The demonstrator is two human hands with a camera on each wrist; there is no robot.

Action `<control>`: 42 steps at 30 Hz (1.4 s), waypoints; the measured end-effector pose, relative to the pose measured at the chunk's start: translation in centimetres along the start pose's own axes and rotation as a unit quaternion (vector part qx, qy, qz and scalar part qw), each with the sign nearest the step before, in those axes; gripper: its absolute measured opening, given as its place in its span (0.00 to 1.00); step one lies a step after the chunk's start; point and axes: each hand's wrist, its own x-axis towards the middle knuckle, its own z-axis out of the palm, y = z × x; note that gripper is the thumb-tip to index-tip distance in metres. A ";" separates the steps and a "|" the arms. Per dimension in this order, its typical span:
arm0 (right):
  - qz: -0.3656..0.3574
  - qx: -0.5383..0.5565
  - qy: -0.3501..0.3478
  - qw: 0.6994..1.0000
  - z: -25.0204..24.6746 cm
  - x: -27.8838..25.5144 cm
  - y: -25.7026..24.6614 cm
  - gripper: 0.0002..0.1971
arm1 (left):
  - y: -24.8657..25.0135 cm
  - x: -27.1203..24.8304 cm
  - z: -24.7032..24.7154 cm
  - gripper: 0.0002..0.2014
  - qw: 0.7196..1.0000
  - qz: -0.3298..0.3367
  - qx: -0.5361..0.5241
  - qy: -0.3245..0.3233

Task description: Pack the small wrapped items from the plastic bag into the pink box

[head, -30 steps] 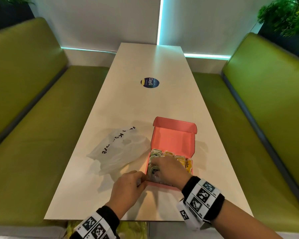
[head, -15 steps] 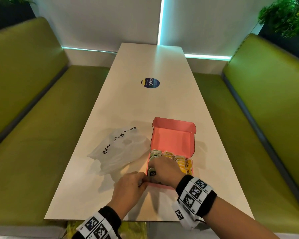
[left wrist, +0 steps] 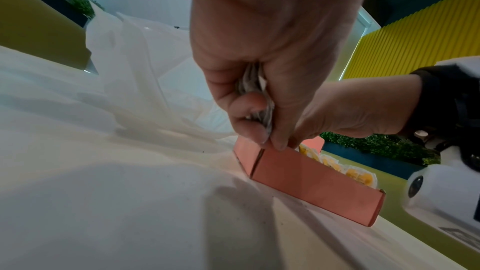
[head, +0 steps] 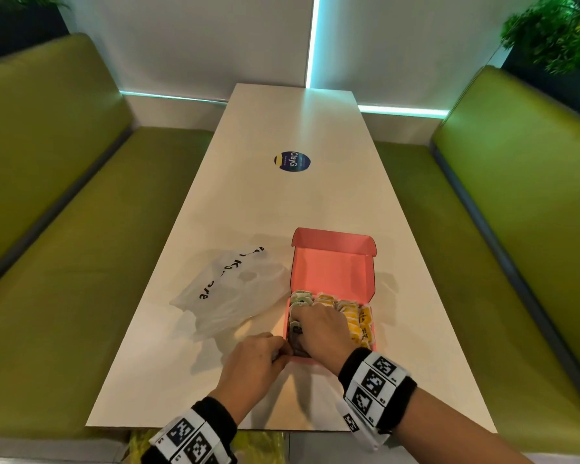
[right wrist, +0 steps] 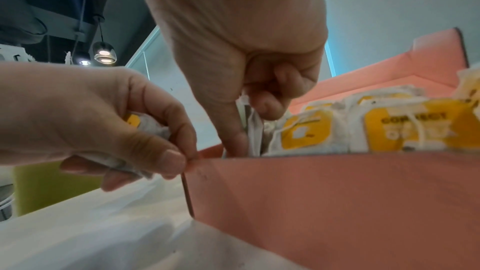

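Note:
The pink box stands open on the table, lid upright, rows of yellow wrapped items filling its right side. My right hand is inside the box's left column, thumb and a curled finger pinching a pale packet that stands on edge. My left hand sits at the box's near-left corner. It holds a small bunch of wrapped items in its curled fingers, and its thumb tip touches the corner edge. The white plastic bag lies crumpled left of the box.
The long white table carries a round dark sticker further back. Green benches run along both sides. The table's near edge is just behind my wrists.
My right hand has slid back along the box's left column toward the near wall. The left hand has stayed at the near-left corner.

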 end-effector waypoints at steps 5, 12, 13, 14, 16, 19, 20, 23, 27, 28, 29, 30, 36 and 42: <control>-0.009 0.023 -0.025 0.999 0.0 0.2 0.5 0.08 | 0.1 0.0 0.1 0.07 1.000 -0.003 -0.004 0.009; -0.040 -0.050 -0.048 0.997 0.2 0.3 0.3 0.09 | 0.1 0.0 0.1 0.08 1.000 0.002 -0.003 0.011; -0.036 -0.052 -0.046 0.997 0.3 0.3 0.3 0.08 | 0.1 0.0 0.1 0.08 1.000 0.002 -0.004 0.011; -0.035 -0.054 -0.046 0.997 0.3 0.2 0.2 0.08 | 0.1 0.0 0.1 0.08 1.000 0.004 -0.005 0.009; -0.034 -0.054 -0.049 0.997 0.2 0.0 0.2 0.06 | 0.1 0.2 -0.2 0.08 1.000 0.002 -0.003 -0.006; -0.031 -0.051 -0.062 0.996 0.0 -0.2 0.0 0.07 | 0.2 0.7 -1.0 0.06 0.997 -0.034 -0.071 -0.012; -0.030 -0.047 -0.064 0.996 -0.1 -0.3 0.0 0.08 | 0.1 0.9 -1.2 0.05 0.993 -0.050 -0.103 0.003; -0.030 -0.028 -0.060 0.997 -0.3 -1.0 -0.1 0.09 | 0.0 1.7 -1.8 0.08 0.984 -0.077 -0.152 0.047; -0.035 -0.015 -0.041 0.998 0.1 -2.3 -0.1 0.12 | 0.4 2.7 -2.1 0.09 0.993 -0.048 -0.097 0.045; -0.034 -0.007 -0.036 0.999 0.2 -2.6 -0.1 0.13 | 0.6 3.0 -2.1 0.10 0.996 -0.041 -0.078 0.035; -0.032 0.001 -0.033 0.999 0.4 -2.8 0.0 0.14 | 0.8 3.2 -2.2 0.11 0.998 -0.036 -0.056 0.023; -0.031 0.007 -0.031 0.999 0.5 -2.9 0.1 0.14 | 1.0 3.5 -2.2 0.11 0.999 -0.031 -0.031 0.010; -0.025 0.022 -0.046 0.998 0.3 -3.3 0.6 0.14 | 1.9 4.8 -2.1 0.13 0.989 0.012 0.138 -0.056; -0.031 0.015 -0.050 0.998 0.6 -3.2 0.6 0.13 | 2.1 5.3 -1.8 0.11 0.986 0.005 0.160 -0.055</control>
